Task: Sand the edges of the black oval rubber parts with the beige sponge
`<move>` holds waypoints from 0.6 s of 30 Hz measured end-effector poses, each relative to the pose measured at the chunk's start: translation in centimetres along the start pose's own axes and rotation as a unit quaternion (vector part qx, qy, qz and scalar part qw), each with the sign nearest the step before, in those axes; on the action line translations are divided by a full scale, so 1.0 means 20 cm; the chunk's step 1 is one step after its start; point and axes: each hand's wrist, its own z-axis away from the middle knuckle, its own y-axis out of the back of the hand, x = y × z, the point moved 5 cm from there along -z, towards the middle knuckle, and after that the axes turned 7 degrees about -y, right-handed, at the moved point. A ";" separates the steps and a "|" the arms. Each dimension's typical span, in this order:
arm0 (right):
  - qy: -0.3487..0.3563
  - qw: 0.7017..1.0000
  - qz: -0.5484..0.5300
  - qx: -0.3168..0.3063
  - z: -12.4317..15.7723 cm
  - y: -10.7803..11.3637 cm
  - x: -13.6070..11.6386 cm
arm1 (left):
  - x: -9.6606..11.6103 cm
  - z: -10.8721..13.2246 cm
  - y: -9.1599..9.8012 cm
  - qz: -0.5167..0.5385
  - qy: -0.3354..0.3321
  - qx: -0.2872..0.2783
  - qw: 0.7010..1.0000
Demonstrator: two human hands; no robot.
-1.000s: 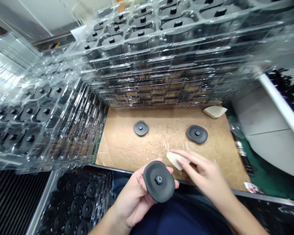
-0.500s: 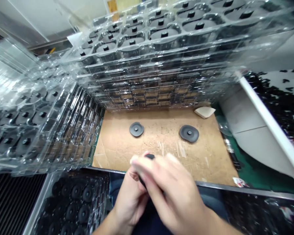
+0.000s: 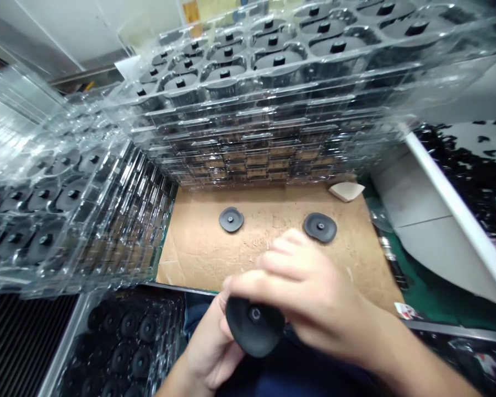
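Note:
A black round rubber disc [image 3: 254, 326] with a small centre hub is held low in the middle, over my lap. My left hand [image 3: 209, 353] grips it from below and behind. My right hand [image 3: 310, 295] curls over its top edge, fingers closed on it; the pale pad it held earlier is hidden. Two more black discs, a small disc [image 3: 231, 219] and a wider disc [image 3: 320, 227], lie on the brown cardboard sheet [image 3: 190, 248] beyond my hands.
Tall stacks of clear plastic trays [image 3: 264, 110] filled with black discs wall the back, and another tray stack [image 3: 53, 204] walls the left. A tray of discs [image 3: 124, 342] sits at lower left. A pale wedge [image 3: 347, 191] lies at the cardboard's far right corner. A white bin [image 3: 446, 209] stands right.
My right hand, first beside the disc holding a pale pad, moved over the disc and now covers its upper edge. The disc has turned and dropped slightly lower.

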 end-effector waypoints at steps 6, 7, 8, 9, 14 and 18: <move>-0.324 0.936 -0.085 0.106 0.31 -0.16 0.32 | -0.02 0.00 0.02 0.082 0.024 -0.058 0.995; -0.341 0.933 -0.090 0.073 0.37 -0.24 0.34 | -0.02 0.00 0.02 0.085 0.022 -0.058 0.994; -0.350 0.932 -0.090 0.042 0.42 -0.30 0.37 | -0.02 -0.01 0.02 0.087 0.022 -0.057 0.994; -0.356 0.930 -0.087 0.019 0.47 -0.35 0.39 | -0.02 -0.01 0.02 0.088 0.024 -0.055 0.994; -0.382 0.920 -0.061 0.061 0.49 -0.25 0.39 | -0.03 -0.03 0.01 0.069 0.038 -0.054 0.995; -0.237 0.955 0.005 0.180 0.28 0.00 0.14 | -0.05 -0.02 0.00 0.038 0.033 -0.045 0.998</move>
